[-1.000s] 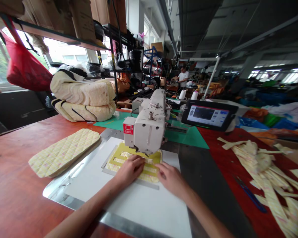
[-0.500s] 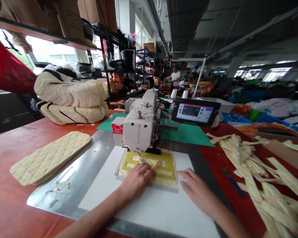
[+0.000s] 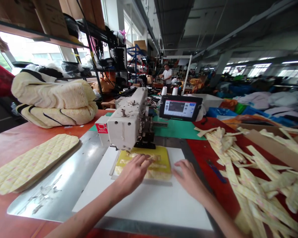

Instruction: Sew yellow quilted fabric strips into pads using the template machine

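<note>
Head-worn view, forward and down over the worktable (image 3: 22, 140).

Bench (image 3: 22, 138): carries the plate (image 3: 64, 178), with the sheet (image 3: 129, 208) on it.
Template (image 3: 166, 157): on the sheet, before and partly under the sewing machine (image 3: 121, 132).
Left grip (image 3: 132, 173): over the template; contact unclear.
Right grip (image 3: 190, 177): just right of the template, above the sheet.
Quilted pads (image 3: 37, 158): stacked left of the sheet, partly over the plate's edge.
Cloth bundles (image 3: 54, 94): one upon another, behind the pads.
Touchscreen (image 3: 180, 108): right of the machine, before two thread cones (image 3: 164, 91).
Fabric strips (image 3: 228, 148): heaped on the bench's right side.
Snips (image 3: 217, 172): between plate and strips.
</note>
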Motion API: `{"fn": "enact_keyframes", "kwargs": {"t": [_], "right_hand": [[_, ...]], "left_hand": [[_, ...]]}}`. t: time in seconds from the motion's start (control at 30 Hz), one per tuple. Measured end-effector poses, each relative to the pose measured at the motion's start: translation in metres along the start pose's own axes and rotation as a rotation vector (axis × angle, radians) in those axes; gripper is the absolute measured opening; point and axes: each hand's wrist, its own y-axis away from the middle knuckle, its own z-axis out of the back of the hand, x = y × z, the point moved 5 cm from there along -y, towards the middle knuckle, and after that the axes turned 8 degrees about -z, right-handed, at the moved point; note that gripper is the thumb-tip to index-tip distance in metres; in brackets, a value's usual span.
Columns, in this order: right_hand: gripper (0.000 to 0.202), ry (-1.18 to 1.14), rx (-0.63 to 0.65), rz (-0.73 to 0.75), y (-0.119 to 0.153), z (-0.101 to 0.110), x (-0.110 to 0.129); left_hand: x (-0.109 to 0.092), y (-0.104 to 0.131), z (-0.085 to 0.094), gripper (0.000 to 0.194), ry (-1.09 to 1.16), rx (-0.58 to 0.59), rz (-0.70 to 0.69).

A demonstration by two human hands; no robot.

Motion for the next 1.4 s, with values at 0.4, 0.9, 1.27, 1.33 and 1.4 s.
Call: {"fn": "enact_keyframes", "kwargs": {"t": [0.4, 0.9, 1.27, 1.33, 1.4], "right_hand": [[0.032, 0.158, 0.054, 0.060, -0.026, 0.031, -0.055], [0.030, -0.017, -0.052, -0.052, -0.054, -0.022, -0.013], [0.030, 0.050, 0.044, -0.036, -0.043, 0.010, -0.036], [0.027, 0.077, 0.024, -0.094, -0.048, 0.036, -0.055], [0.024, 0.116, -0.032, -0.178, -0.052, 0.075, -0.080]], "left_hand": [[0.001, 0.105, 0.066, 0.034, -0.134, -0.204, 0.175], [-0.030, 0.005, 0.011, 0.033, 0.097, -0.066, -0.079], [-0.004, -0.026, -0.021, 0.017, -0.143, 0.056, 0.008], [-0.010, -0.008, -0.002, 0.016, -0.168, -0.027, 0.005], [-0.011, 0.017, 0.016, 0.018, -0.139, -0.085, 0.013]]}}
